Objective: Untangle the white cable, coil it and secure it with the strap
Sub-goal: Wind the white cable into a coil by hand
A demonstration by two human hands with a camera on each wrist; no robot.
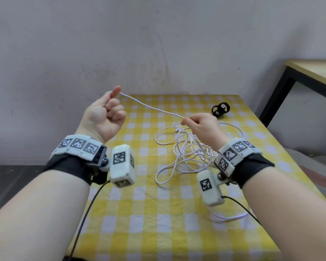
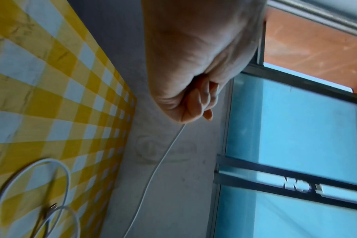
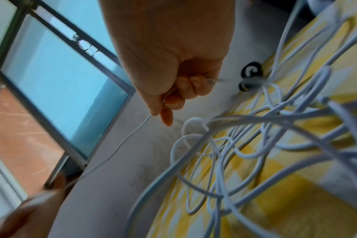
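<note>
A thin white cable (image 1: 184,153) lies in tangled loops on the yellow checked tablecloth (image 1: 151,213). One end stretch of it (image 1: 151,107) runs taut through the air between both hands. My left hand (image 1: 106,112) is raised at the left and pinches the cable end (image 2: 173,141) between thumb and forefinger, other fingers curled. My right hand (image 1: 199,125) hovers above the tangle (image 3: 245,145) and pinches the same strand (image 3: 132,133). The black strap (image 1: 221,108), curled in loops, lies on the cloth beyond the right hand; in the right wrist view the strap (image 3: 252,72) is partly behind cable loops.
A grey wall (image 1: 158,44) stands right behind the table's far edge. A wooden table with a black frame (image 1: 297,76) is at the right. Black camera leads (image 1: 87,210) hang from both wrists. A blue-paned window (image 2: 296,128) shows in the wrist views.
</note>
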